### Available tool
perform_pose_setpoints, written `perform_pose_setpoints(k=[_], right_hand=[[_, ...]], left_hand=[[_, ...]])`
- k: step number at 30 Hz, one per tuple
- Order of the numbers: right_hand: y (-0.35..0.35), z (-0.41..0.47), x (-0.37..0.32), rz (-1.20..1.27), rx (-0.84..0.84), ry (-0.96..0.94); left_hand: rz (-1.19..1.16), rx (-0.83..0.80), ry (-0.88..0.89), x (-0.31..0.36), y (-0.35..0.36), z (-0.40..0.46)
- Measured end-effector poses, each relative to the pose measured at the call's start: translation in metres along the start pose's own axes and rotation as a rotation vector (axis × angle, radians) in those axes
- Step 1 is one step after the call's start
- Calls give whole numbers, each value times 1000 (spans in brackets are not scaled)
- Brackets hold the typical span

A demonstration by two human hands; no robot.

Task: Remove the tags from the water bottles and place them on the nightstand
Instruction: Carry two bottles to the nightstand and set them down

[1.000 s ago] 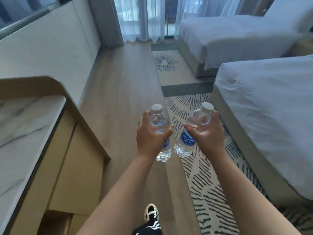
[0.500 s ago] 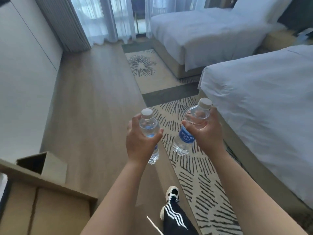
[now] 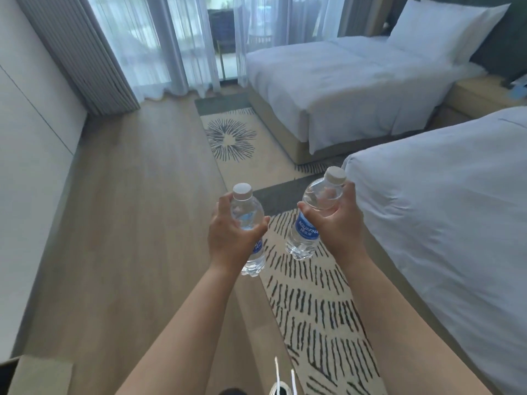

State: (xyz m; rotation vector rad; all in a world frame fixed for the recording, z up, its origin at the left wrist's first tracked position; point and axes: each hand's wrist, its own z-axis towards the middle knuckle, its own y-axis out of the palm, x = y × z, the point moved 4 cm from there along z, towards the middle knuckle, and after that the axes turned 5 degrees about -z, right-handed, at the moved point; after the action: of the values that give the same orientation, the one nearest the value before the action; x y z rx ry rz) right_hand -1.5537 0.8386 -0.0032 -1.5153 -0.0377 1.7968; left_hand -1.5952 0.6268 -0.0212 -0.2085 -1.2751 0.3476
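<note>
Here, at frame centre, the left hand (image 3: 232, 238) wraps its fingers round one bottle (image 3: 247, 212); the right hand (image 3: 338, 220) likewise clasps another bottle (image 3: 309, 229), tilted, above the rug (image 3: 313, 309).

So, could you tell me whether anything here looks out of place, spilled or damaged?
Nothing stands out. The left hand and right hand each hold a capped bottle, left one and right one, with no spill visible. The right bottle tilts slightly. Both beds look made, and the rug lies flat.
</note>
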Motion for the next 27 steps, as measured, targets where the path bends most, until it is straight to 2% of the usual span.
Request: perform_pose_setpoints(k=[9,16,21,27], right_hand=[[91,167,46,-11,31,102],[172,311,63,-11,114,181],[188,399,64,-17,218,201],[184,484,106,-82,276,284]], left_hand=[[-51,-18,-51,-57,52,196],[-84,-187,-2,-95,109,388],[-97,-263,66,-91,159,498],[-221,-419,4,-98,253,581]])
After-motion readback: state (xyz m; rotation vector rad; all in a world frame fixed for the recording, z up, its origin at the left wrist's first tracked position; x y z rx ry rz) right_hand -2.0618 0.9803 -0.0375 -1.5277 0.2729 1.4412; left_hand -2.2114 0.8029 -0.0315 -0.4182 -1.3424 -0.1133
